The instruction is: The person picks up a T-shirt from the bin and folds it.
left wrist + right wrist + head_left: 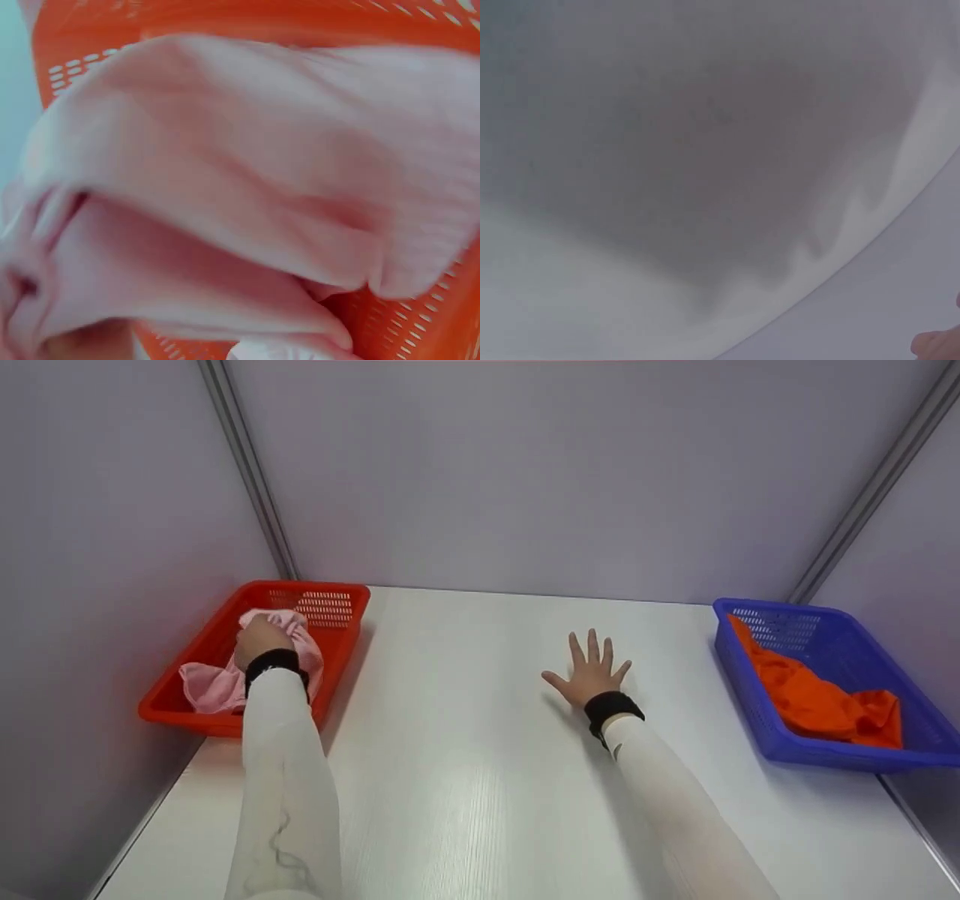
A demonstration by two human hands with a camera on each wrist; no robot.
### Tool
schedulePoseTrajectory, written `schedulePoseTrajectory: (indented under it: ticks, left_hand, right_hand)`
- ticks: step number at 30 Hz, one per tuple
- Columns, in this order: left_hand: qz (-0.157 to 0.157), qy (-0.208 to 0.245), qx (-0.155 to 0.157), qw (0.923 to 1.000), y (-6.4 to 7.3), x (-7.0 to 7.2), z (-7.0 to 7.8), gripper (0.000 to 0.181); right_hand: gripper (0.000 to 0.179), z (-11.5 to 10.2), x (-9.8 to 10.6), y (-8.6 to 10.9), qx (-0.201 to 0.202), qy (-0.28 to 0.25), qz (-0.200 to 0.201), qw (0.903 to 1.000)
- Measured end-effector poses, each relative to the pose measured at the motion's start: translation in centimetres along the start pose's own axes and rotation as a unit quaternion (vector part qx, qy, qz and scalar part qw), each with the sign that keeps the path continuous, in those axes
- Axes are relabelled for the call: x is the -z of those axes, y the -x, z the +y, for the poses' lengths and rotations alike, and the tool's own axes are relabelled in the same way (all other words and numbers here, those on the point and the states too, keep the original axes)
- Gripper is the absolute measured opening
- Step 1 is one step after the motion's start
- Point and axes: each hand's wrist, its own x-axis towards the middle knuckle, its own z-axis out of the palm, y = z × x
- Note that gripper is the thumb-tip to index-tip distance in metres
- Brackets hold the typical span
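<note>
My left hand (262, 640) grips a bunched pink cloth (214, 687) over the red basket (341, 649) on the left. In the left wrist view the pink cloth (225, 157) hangs in wide folds across the orange-red slotted wall of the basket (405, 322), hiding most of the hand. My right hand (592, 681) is held over the white table with its fingers spread and nothing in them. The right wrist view shows its shadow on the tabletop (592, 300) and a fingertip (930, 345) at the lower right corner.
A blue basket (739, 697) stands at the right with an orange cloth (810, 701) lying in it. Grey panels (510, 472) enclose the white table (442, 720) at the back and both sides. Black bands circle both wrists.
</note>
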Motion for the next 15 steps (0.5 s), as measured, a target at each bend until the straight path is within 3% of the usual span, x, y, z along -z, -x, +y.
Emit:
schedulePoseTrajectory:
  ticks: [3, 6, 10, 15]
  left_hand:
    - [0.03, 0.05, 0.001, 0.9983, 0.0, 0.4, 0.5, 0.05]
    - [0.114, 0.132, 0.003, 0.9847, 0.0, 1.1, 1.8, 0.046]
    - [0.212, 0.226, -0.002, 0.9508, 0.3, 2.2, 4.8, 0.041]
    - [0.255, 0.347, -0.053, 0.9009, 1.9, 3.7, 9.7, 0.035]
  right_hand:
    - [0.101, 0.2, 0.4, 0.1, -0.002, 0.002, 0.0, 1.0]
    - [0.101, 0.2, 0.7, 0.2, 0.0, -0.005, 0.0, 1.0]
    - [0.101, 0.3, 0.7, 0.1, -0.003, -0.006, 0.005, 1.0]
    - [0.1, 0.7, 0.7, 0.1, -0.01, 0.0, 0.006, 0.9999]
